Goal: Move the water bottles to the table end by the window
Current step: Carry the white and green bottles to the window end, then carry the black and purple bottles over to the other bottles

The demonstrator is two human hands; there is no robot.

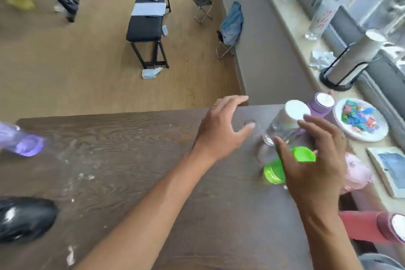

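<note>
Head view. The bottles already grouped at the window end of the counter (122,149) are a clear bottle with a white cap (289,116), a purple bottle (322,105) behind it, a green bottle (278,169) and a pink bottle (355,173). All four stand upright, long axes vertical.

The right hand (317,160) hovers directly over the green bottle, fingers spread, gripping nothing; whether it touches the cap cannot be determined. The left hand (221,131) is open and empty, just left of the clear bottle.

A second purple bottle (24,140) lies on its side at the far left edge, well apart from both hands, long axis roughly left to right. The left hand is nearer; judged the likely next pick.
</note>
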